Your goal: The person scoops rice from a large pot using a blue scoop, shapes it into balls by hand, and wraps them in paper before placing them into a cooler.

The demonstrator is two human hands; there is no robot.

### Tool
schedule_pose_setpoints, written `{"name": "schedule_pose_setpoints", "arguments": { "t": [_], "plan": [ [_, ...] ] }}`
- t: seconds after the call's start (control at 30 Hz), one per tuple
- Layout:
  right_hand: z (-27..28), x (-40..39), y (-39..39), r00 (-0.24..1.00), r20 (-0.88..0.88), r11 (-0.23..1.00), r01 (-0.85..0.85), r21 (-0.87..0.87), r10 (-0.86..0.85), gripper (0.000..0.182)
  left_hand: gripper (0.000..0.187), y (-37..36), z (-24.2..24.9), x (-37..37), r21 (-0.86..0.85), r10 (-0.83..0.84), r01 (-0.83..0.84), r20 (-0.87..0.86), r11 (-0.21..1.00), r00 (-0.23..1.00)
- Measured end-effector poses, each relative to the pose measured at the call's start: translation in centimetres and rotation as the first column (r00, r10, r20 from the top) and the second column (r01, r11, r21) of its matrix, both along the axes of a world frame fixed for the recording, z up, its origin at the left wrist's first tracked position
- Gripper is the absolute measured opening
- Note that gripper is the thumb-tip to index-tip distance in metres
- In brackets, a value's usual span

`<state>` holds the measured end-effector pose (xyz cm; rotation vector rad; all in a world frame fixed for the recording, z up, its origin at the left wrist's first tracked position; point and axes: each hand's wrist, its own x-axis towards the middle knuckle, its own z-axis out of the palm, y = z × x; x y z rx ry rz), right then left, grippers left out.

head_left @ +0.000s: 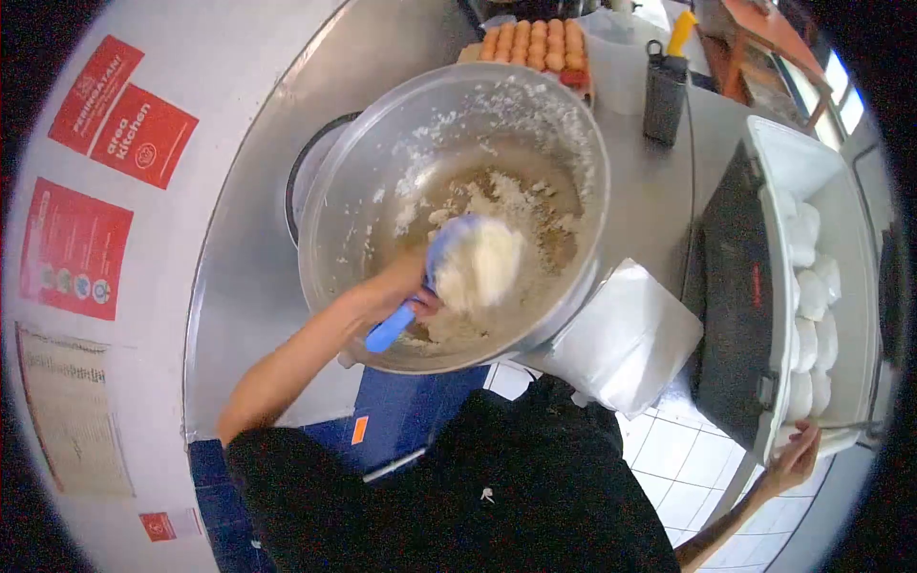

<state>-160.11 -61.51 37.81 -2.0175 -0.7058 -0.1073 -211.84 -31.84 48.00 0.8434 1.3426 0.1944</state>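
My left hand [415, 291] is closed round the blue handle of a scoop [387, 329] over a large round metal pot [320, 315]. The scoop is heaped with white food that looks like cooked rice [487, 263], slightly blurred. More white grains [516, 191] stick to the pot's inner wall and bottom. At the far right, my right hand [795, 460] has its fingers curled at the near rim of a dark cooler box [731, 296] with a pale inside. Several white wrapped bundles [812, 296] lie in the box, close to those fingers.
A stack of clear plastic sheets or bags [626, 339] lies between pot and box. Behind the pot are a tray of eggs [535, 43], a translucent container [611, 72] and a black holder [666, 95] with scissors and a yellow handle. Red signs [143, 138] hang on the left wall.
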Motion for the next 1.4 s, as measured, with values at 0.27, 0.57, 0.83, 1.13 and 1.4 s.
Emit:
{"name": "schedule_pose_setpoints", "arguments": {
  "t": [0.27, 0.57, 0.83, 1.13, 1.4],
  "plan": [
    [2.0, -9.6, 1.6, 0.875, 0.453, 0.863, -0.353, 0.362, 0.168, 0.025, 0.035, -6.2, 2.9, 11.1, -0.13, 0.245, -0.354, 0.921, 0.926, 0.304],
    [-17.1, -13.5, 0.0, 0.651, -0.195, 0.632, -0.759, -0.154, 0.734, 0.018, 0.028, -19.0, -18.2, 26.0, -0.661, 0.656, -0.049, 0.75, 0.749, -0.082],
    [-23.4, -12.7, -1.4, 0.61, -0.154, 0.469, -0.724, -0.505, 0.777, 0.047, 0.057, -21.9, -30.3, 24.9, -0.434, 0.738, -0.625, 0.559, 0.648, 0.377],
    [-23.2, -11.8, -0.7, 0.56, -0.119, 0.411, -0.721, -0.558, 0.82, 0.051, 0.068, -15.6, -29.9, 24.8, 0.993, 0.282, 0.118, -0.108, -0.019, 0.953],
    [-19.7, -12.7, 5.1, 0.682, -0.326, 0.467, -0.704, -0.535, 0.655, 0.029, 0.07, -13.3, -31.2, 23.2, 0.605, -0.255, 0.581, -0.541, 0.545, 0.802]
  ]
}}
